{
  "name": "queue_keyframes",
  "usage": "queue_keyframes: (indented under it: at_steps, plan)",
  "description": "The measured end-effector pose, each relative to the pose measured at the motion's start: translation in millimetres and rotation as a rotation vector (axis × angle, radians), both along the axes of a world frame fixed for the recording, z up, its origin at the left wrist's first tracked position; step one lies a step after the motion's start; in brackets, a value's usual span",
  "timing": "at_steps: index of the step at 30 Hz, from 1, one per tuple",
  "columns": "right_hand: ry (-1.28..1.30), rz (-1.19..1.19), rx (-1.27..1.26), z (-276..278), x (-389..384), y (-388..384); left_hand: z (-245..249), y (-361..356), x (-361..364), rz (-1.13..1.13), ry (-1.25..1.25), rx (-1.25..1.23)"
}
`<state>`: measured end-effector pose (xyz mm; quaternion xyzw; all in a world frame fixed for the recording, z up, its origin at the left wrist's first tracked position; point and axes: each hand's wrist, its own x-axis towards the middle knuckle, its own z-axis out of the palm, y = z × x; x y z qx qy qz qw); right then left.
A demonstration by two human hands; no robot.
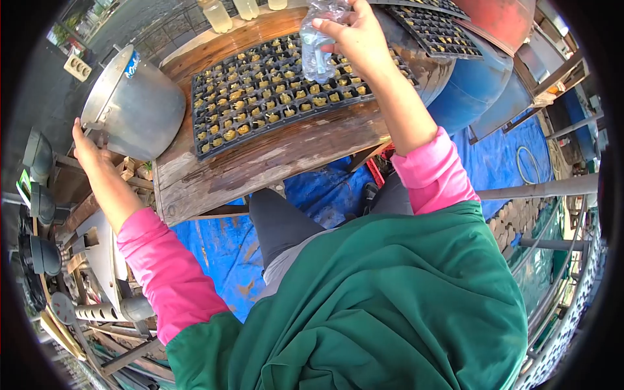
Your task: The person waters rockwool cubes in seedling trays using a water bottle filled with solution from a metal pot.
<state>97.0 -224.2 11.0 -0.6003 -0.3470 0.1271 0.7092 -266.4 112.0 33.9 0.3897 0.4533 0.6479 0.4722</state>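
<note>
My right hand is closed around a clear, crumpled plastic bottle, holding it above a black seedling tray. Small yellowish plugs fill the many cells of that tray, which lies on a wooden table. At the left end of the table is a large metal pot with a blue-and-white label near its rim. My left hand grips the pot low on its outer side, by the handle. What the pot contains is hidden from this angle.
Several bottles of pale liquid stand along the table's far edge. Another seedling tray rests on barrels at the right, one a blue barrel. A blue tarp covers the ground. Grey pipe fittings line the left side.
</note>
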Motion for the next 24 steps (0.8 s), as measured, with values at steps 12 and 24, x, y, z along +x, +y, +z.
queue_keyframes:
  at_steps: [12, 24]
  plan:
    - [-0.268, -0.146, -0.015, -28, -50, 11, -3, -24, 11, 0.009, 0.015, 0.05]
    - [-0.27, -0.027, -0.015, -26, -26, 31, -4, -61, 14, -0.021, -0.037, 0.049]
